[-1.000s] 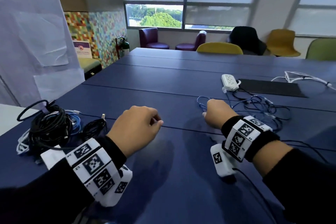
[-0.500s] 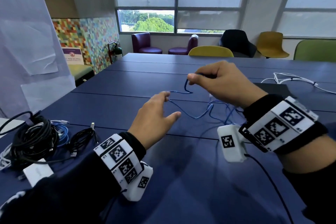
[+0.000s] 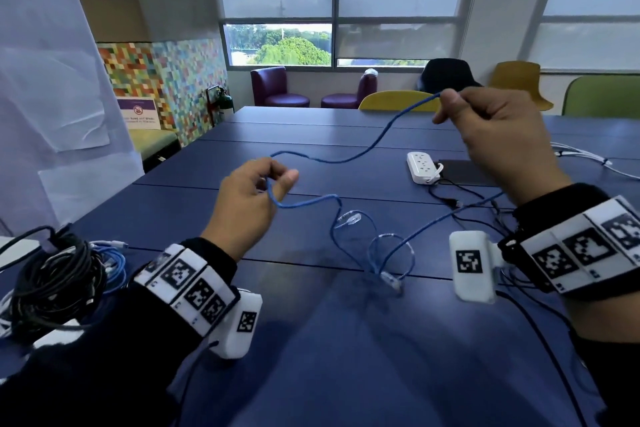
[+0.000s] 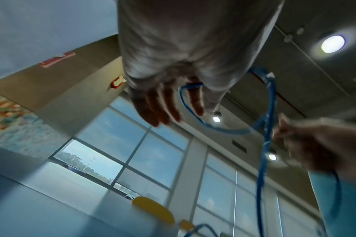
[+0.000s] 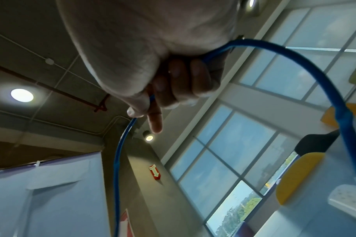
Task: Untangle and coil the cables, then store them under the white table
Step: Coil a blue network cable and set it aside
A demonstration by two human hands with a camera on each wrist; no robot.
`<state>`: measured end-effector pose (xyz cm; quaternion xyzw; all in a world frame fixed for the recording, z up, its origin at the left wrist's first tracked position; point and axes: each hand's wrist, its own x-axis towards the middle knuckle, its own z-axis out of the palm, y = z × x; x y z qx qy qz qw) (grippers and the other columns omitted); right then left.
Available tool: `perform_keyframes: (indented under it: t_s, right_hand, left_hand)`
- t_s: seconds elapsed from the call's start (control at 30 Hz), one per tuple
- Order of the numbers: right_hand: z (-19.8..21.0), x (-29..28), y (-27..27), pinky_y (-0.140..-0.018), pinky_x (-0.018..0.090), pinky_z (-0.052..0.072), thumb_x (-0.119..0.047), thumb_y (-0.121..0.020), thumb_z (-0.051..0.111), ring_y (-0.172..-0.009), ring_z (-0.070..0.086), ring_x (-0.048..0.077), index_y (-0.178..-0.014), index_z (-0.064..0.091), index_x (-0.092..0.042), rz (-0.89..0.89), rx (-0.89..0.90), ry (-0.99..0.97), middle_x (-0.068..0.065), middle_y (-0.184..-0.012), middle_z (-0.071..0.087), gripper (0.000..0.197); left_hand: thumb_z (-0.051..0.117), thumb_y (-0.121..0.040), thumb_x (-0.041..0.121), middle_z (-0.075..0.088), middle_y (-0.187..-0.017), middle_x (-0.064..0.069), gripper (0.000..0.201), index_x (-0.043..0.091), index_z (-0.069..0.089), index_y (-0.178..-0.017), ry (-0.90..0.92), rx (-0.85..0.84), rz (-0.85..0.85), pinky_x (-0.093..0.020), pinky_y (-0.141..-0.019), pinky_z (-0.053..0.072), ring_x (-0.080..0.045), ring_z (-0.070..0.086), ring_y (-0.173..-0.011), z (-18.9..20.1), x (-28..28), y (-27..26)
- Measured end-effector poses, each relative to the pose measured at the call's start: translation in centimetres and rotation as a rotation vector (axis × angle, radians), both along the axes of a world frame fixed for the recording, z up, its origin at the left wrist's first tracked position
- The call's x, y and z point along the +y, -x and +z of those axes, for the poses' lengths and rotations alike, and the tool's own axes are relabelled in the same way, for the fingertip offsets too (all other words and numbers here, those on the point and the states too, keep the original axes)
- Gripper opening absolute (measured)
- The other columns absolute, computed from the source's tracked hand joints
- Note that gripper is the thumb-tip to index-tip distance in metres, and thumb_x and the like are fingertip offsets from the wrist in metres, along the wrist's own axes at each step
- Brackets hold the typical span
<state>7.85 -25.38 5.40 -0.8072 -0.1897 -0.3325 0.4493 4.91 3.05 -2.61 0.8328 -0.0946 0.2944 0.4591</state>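
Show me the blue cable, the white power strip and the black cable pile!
blue cable (image 3: pixel 349 158): head view, sagging middle between hands.
white power strip (image 3: pixel 422 166): head view, top face.
black cable pile (image 3: pixel 52 284): head view, middle.

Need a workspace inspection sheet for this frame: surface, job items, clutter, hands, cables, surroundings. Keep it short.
Surface: dark blue table, several panels with seams.
Job's things: blue cable raised between both hands, the rest looped on the table with clear plugs; coiled black and blue cable bundle at the left edge.
Clutter: white power strip; black pad beside it.
Grippers: left hand pinches the blue cable; right hand grips it higher up.
Cables: thin black leads below the strip; white cable at far right.
Surroundings: windows; purple armchairs; yellow chair.
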Motion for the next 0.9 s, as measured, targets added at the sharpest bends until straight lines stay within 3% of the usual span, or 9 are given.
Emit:
perform_keyframes:
  t_s: [0.07, 0.23, 0.37, 0.47, 0.53, 0.6, 0.67, 0.8, 0.9]
  right_hand:
    - [-1.3, -0.6, -0.6, -0.045, 0.020, 0.027, -0.039, -0.097, 0.053, -0.041, 0.033, 0.009, -0.078, 0.070, -0.013, -0.071, 0.034, 0.013, -0.006, -0.040, 0.038, 0.037]
    - [-3.6, -1.9, -1.4, -0.055, 0.030, 0.038, -0.055, -0.093, 0.052, -0.052, 0.050, 0.021, -0.071, 0.066, -0.019, -0.214, 0.033, 0.062, -0.005, -0.047, 0.050, 0.044]
    - [-4.2, -3.1, -1.0, -0.053, 0.028, 0.031, -0.056, -0.086, 0.062, -0.051, 0.044, 0.011, -0.072, 0.064, -0.016, -0.306, 0.059, 0.160, -0.007, -0.047, 0.044, 0.043]
    - [-4.6, -4.3, -1.1, -0.060, 0.031, 0.041, -0.057, -0.080, 0.067, -0.058, 0.051, 0.022, -0.071, 0.064, -0.015, -0.385, 0.098, 0.214, -0.003, -0.053, 0.050, 0.043]
    - [-5.1, -5.2, -1.2, -0.058, 0.037, 0.052, -0.054, -0.079, 0.072, -0.055, 0.058, 0.032, -0.068, 0.062, -0.012, -0.391, 0.138, 0.079, 0.007, -0.058, 0.054, 0.044]
    - [-5.6, -5.7, -1.2, -0.047, 0.038, 0.056, -0.046, -0.084, 0.071, -0.040, 0.059, 0.033, -0.073, 0.059, -0.004, -0.264, 0.291, -0.315, 0.012, -0.064, 0.056, 0.045]
    - [-5.8, -6.5, -1.4, -0.035, 0.028, 0.049, -0.053, -0.087, 0.063, -0.027, 0.046, 0.019, -0.080, 0.058, -0.002, -0.179, 0.511, -0.599, 0.006, -0.052, 0.049, 0.051]
    - [-5.3, -7.5, -1.8, -0.038, 0.017, 0.022, -0.077, -0.080, 0.049, -0.032, 0.020, 0.013, -0.072, 0.058, -0.009, -0.171, 0.618, -0.533, -0.002, -0.042, 0.024, 0.069]
    - [-5.0, -8.1, -1.8, -0.046, 0.032, 0.040, -0.078, -0.074, 0.056, -0.047, 0.041, 0.026, -0.061, 0.062, -0.014, -0.351, 0.436, -0.334, 0.009, -0.052, 0.043, 0.066]
  left_hand:
    - [0.061, -0.094, 0.031, 0.064, -0.076, -0.012, 0.029, 0.005, 0.061, -0.081, 0.221, 0.001, -0.121, -0.032, -0.063, 0.051, -0.017, 0.059, -0.066, 1.1, 0.4, 0.8]
    - [0.047, -0.099, 0.032, 0.067, -0.066, -0.006, 0.026, 0.014, 0.063, -0.091, 0.750, 0.097, -0.294, -0.028, -0.057, 0.055, -0.018, 0.062, -0.055, 3.5, 1.4, 2.7]
    - [0.043, -0.098, 0.043, 0.068, -0.067, 0.001, 0.029, 0.022, 0.063, -0.098, 0.941, 0.216, -0.311, -0.023, -0.054, 0.055, -0.009, 0.062, -0.054, 4.6, 2.8, 3.4]
    - [0.044, -0.094, 0.051, 0.065, -0.065, 0.008, 0.031, 0.025, 0.062, -0.094, 1.086, 0.278, -0.301, -0.016, -0.052, 0.053, -0.001, 0.060, -0.053, 5.4, 3.8, 4.0]
    - [0.045, -0.089, 0.054, 0.062, -0.059, 0.012, 0.036, 0.022, 0.062, -0.093, 1.178, 0.308, -0.312, -0.015, -0.050, 0.052, 0.002, 0.060, -0.049, 6.0, 4.3, 4.6]
    - [0.041, -0.083, 0.063, 0.053, -0.049, 0.012, 0.052, 0.019, 0.062, -0.102, 1.174, 0.386, -0.358, -0.016, -0.048, 0.052, 0.003, 0.055, -0.043, 6.5, 4.7, 5.2]
    - [0.030, -0.084, 0.073, 0.036, -0.040, 0.007, 0.073, 0.013, 0.060, -0.113, 1.020, 0.527, -0.398, -0.017, -0.036, 0.043, -0.001, 0.039, -0.030, 6.7, 5.0, 5.8]
    - [0.032, -0.079, 0.077, 0.025, -0.034, 0.002, 0.086, 0.006, 0.063, -0.115, 0.678, 0.674, -0.429, -0.010, -0.033, 0.018, -0.005, 0.019, -0.021, 6.6, 5.3, 6.4]
    - [0.050, -0.078, 0.069, 0.025, -0.033, -0.003, 0.071, 0.003, 0.066, -0.099, 0.527, 0.688, -0.344, -0.011, -0.038, 0.011, -0.008, 0.015, -0.022, 6.9, 6.0, 6.3]
